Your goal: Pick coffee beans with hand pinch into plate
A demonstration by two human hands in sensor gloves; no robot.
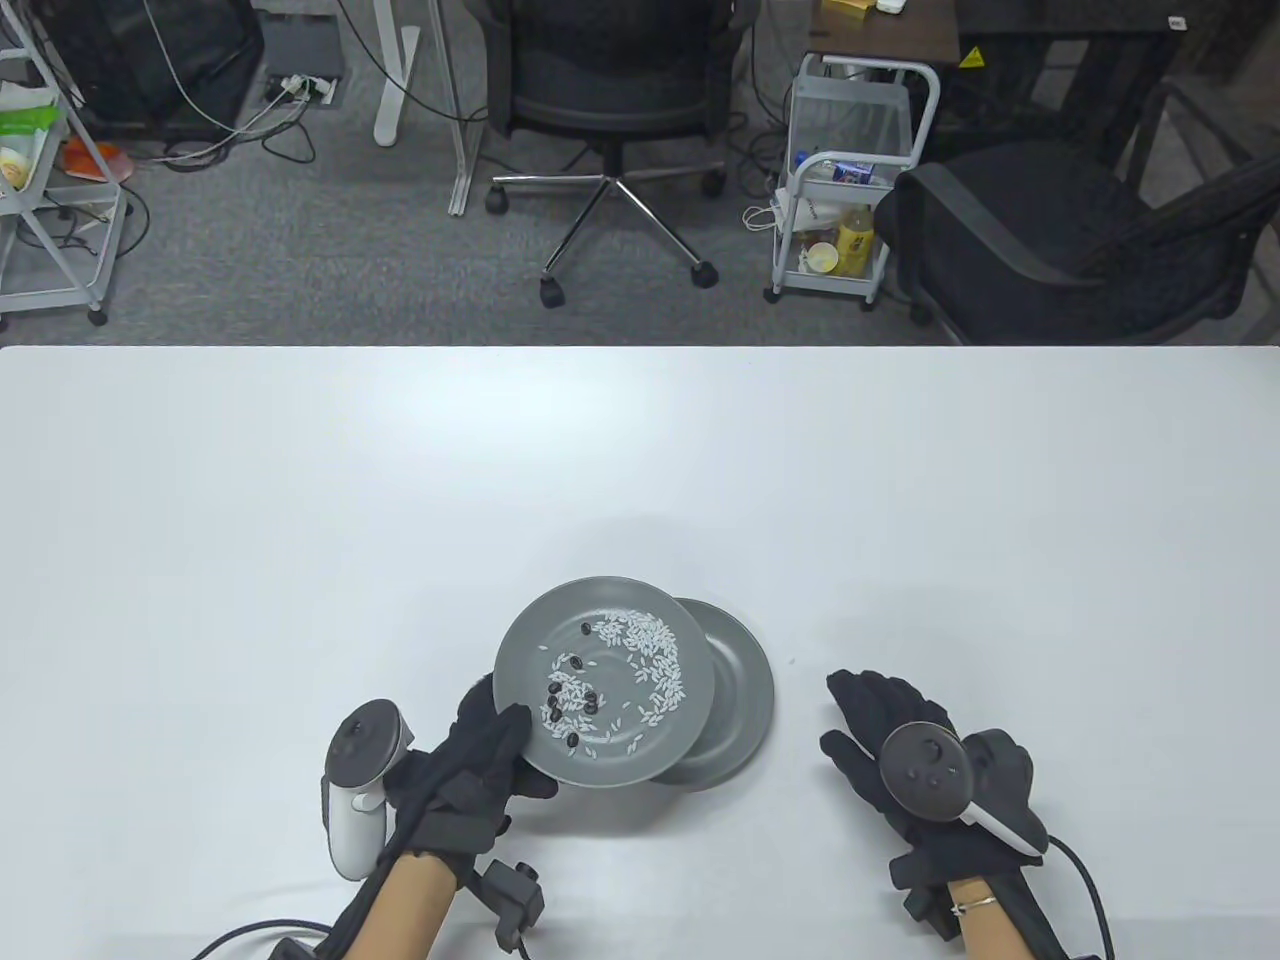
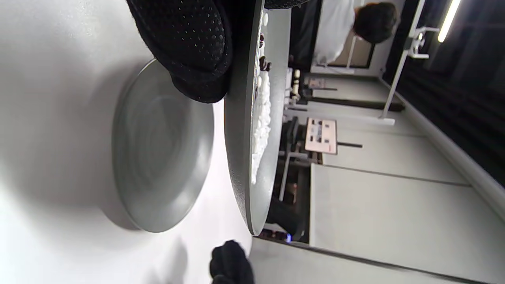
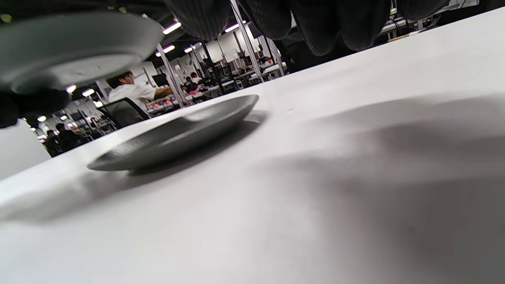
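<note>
The left hand (image 1: pixel 470 770) grips the full plate (image 1: pixel 640 740) by its rim, lifted above the empty plate (image 1: pixel 745 690), bringing beans (image 1: pixel 572 690) within reach; the right hand (image 1: pixel 920 770) rests open on the bench (image 1: pixel 400 480).

An open-plan office or lab workspace is shown. Beyond a white table (image 1: pixel 640 450), grey carpet (image 1: pixel 300 250) is seen with black swivel chairs (image 1: pixel 610 90), a white wheeled cart (image 1: pixel 850 180) stocked with bottles, and a power strip (image 1: pixel 298 90) with trailing cables. In the right wrist view, rows of desks, strip ceiling lights (image 3: pixel 170 27) and seated workers (image 3: pixel 132 88) are visible.
</note>
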